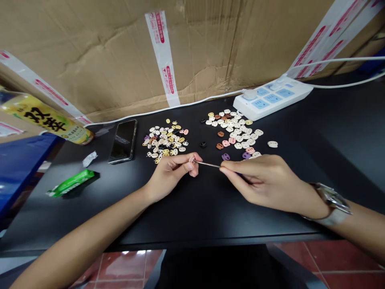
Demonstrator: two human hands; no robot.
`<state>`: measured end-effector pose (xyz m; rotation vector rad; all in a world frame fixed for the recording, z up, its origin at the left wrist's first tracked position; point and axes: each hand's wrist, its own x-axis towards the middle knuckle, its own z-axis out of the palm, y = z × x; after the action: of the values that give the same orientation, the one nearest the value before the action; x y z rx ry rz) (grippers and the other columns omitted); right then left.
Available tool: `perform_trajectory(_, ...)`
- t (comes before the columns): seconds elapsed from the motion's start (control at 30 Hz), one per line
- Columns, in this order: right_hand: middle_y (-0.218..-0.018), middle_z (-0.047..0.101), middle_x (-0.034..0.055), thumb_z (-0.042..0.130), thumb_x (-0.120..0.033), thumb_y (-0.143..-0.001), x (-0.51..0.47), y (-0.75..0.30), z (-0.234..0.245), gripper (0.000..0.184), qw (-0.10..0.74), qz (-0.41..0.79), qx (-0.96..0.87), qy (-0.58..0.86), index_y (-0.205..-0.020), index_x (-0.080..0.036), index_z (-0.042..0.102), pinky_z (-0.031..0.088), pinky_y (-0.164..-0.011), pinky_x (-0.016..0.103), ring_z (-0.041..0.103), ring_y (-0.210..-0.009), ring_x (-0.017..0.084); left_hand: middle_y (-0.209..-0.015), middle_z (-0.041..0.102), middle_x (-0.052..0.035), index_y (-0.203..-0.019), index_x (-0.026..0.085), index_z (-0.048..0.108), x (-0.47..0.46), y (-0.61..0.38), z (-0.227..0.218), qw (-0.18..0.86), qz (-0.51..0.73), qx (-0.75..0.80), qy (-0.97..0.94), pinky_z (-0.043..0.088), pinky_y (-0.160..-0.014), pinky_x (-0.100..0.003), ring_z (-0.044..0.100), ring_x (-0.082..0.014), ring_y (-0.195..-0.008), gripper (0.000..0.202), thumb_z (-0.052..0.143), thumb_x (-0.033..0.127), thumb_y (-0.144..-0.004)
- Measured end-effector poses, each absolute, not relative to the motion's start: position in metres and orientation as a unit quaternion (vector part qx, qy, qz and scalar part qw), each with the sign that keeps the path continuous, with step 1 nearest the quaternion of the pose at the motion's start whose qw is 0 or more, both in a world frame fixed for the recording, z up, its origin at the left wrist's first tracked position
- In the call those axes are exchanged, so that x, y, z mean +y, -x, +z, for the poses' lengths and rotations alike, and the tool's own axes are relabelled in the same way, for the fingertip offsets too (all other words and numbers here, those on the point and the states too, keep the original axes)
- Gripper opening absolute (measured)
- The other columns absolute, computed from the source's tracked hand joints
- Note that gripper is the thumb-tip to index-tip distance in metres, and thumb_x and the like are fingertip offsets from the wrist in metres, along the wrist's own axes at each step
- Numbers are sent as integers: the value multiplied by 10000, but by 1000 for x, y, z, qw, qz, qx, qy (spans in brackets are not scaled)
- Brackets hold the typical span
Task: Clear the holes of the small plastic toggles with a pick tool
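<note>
Between the thumb and fingers of my left hand [170, 174] is a small pale pink two-holed piece [191, 159], shaped like a cord lock or button and partly covered by the fingertips. My right hand [267, 180] pinches a thin metal rod [208, 164]. The rod's far end meets the pale piece; whether it passes into a hole, I cannot tell. Just beyond my left hand lies a pile of similar pieces [167, 140], in white, yellow, black and pink, many with a small loop. Beyond my right hand spreads a second group of two-holed pieces [237, 130], mostly white, some brown, pink and purple.
A white power strip [273, 96] with cables stands at the back right against a cardboard sheet [210, 48]. To the left are a phone [123, 140], a green wrapped packet [72, 182], crumpled paper [89, 159] and a yellow-labelled bottle [48, 116]. The black table [192, 224] ends just before me.
</note>
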<state>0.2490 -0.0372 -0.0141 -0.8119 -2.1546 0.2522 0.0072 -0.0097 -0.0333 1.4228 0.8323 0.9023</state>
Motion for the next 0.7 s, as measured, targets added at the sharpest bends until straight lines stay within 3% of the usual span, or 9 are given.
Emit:
perform_trajectory(0.2,-527,562,-47,583,-112,-917,-37,-246,-21,112,408,44,-855,317,-890,-150,686,356,-448,269,487,-418,87,-684,596,-12,-955,140,745,-9,-7,-32,620,400,360,-570,410,-766,-307,514,-129,-692,195,675,311,-895)
perform_trajectory(0.37,-565,608,-52,602,-139,-914,-34,-249,-15,112,405,43,-857,316,-842,-199,663,376,-471,257,513,-444,85,-709,625,-20,-961,147,753,-9,-9,-28,643,412,347,-545,421,-758,-299,529,-123,-700,191,694,310,-883)
perform_trajectory(0.5,-569,625,-38,598,-131,-916,-38,-250,-9,95,375,-41,-875,302,-969,-166,668,394,-467,277,567,-470,117,-725,644,-24,-983,149,758,-12,-10,-29,624,424,354,-553,433,-768,-300,545,-125,-711,196,687,305,-889)
perform_trajectory(0.7,-440,341,-88,609,-172,-910,-39,-253,5,131,395,114,-830,377,-815,-194,696,285,-384,240,288,-368,62,-725,629,-15,-966,157,758,-10,-10,-29,592,472,379,-533,433,-767,-275,541,-116,-725,173,676,293,-899)
